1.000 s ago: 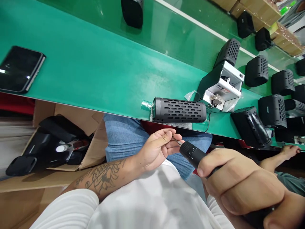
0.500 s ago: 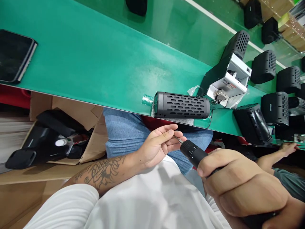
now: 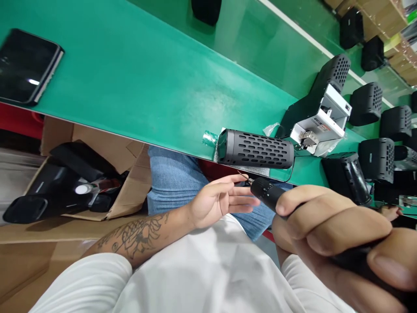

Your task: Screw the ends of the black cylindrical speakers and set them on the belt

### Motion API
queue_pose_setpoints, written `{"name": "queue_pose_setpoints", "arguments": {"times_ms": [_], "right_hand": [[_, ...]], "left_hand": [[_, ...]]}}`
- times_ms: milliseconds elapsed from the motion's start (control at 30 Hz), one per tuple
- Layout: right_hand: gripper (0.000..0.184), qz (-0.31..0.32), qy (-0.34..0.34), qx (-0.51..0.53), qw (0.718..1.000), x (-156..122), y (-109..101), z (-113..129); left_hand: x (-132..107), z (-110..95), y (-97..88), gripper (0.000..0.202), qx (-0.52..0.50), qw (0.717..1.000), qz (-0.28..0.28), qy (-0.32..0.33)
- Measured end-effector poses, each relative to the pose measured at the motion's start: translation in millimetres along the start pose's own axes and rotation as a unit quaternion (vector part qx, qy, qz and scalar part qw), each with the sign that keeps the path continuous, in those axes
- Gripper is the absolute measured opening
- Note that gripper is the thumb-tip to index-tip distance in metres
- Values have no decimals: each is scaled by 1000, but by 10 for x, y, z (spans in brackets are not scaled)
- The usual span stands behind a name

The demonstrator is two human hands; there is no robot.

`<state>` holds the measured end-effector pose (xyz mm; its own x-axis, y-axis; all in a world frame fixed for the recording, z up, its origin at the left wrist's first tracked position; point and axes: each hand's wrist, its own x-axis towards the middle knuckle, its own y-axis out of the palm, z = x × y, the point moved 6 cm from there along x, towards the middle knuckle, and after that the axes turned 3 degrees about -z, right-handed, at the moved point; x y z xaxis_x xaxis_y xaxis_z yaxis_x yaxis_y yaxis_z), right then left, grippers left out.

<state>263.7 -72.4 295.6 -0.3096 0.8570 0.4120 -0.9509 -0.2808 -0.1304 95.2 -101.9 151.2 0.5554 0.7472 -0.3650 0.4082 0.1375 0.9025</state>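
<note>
My right hand (image 3: 339,230) is wrapped round a black electric screwdriver (image 3: 267,193) that slants up to the left. Its thin bit passes close to the fingertips of my left hand (image 3: 216,202); I cannot tell whether they touch. My left hand lies palm up over my lap, fingers stretched out and apart, with nothing visible in it. Just beyond both hands, a dark grey slotted speaker-like housing (image 3: 259,148) lies on its side along the near edge of the green table (image 3: 137,82).
A black and silver screw-feeder-like machine (image 3: 321,124) stands right of the housing. Several similar dark units, such as one black unit (image 3: 376,161), crowd the right. A phone (image 3: 28,65) lies at left. Below it, a cardboard box (image 3: 130,182) holds black parts.
The left fingers have spread and come away from the bit. The screwdriver has shifted slightly right and now lies flatter. The table scene has shifted right in view.
</note>
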Motion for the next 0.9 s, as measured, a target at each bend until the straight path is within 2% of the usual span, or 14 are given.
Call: {"name": "queue_pose_setpoints", "arguments": {"times_ms": [33, 67, 100, 133, 167, 233, 267, 300, 333, 367, 467, 667, 800, 900], "right_hand": [[41, -30, -46, 14, 998, 79, -56, 18], [42, -56, -87, 24, 994, 145, -106, 35], [43, -75, -116, 29, 990, 202, -140, 45], [43, -83, -126, 29, 988, 256, -157, 42], [42, -80, -117, 24, 990, 307, -155, 26], [41, -79, -74, 12, 994, 387, -141, -16], [43, -84, -56, 9, 995, 412, -137, -27], [45, -91, -42, 10, 995, 429, -133, -32], [46, -100, -31, 13, 994, 438, -132, -33], [48, -109, -26, 21, 994, 440, -134, -28], [49, -102, -20, 61, 993, 430, -120, 0], [51, -81, -24, 85, 993, 367, -116, 52], [61, -86, 9, 69, 994, 355, -199, 55], [67, -77, 66, 74, 992, 414, -196, 26]], "left_hand": [[-6, -38, -90, 43, 58, 996, -29, 53], [-22, -136, -186, 34, 133, 978, -67, 144], [-64, -286, -260, 26, 219, 934, -103, 263], [-131, -450, -294, 20, 311, 857, -132, 388], [-200, -589, -287, 17, 399, 757, -144, 497], [-232, -769, -239, 30, 545, 553, -130, 616], [-189, -836, -229, 38, 597, 481, -112, 632], [-132, -903, -232, 43, 633, 435, -96, 633], [-71, -965, -240, 44, 659, 412, -81, 624], [-18, -1016, -248, 42, 677, 403, -69, 612], [78, -1064, -257, 29, 709, 414, -50, 568], [86, -936, -226, 16, 716, 435, -33, 546], [82, -880, -211, 23, 704, 437, -27, 560], [99, -897, -219, 49, 693, 431, -16, 578]]}}
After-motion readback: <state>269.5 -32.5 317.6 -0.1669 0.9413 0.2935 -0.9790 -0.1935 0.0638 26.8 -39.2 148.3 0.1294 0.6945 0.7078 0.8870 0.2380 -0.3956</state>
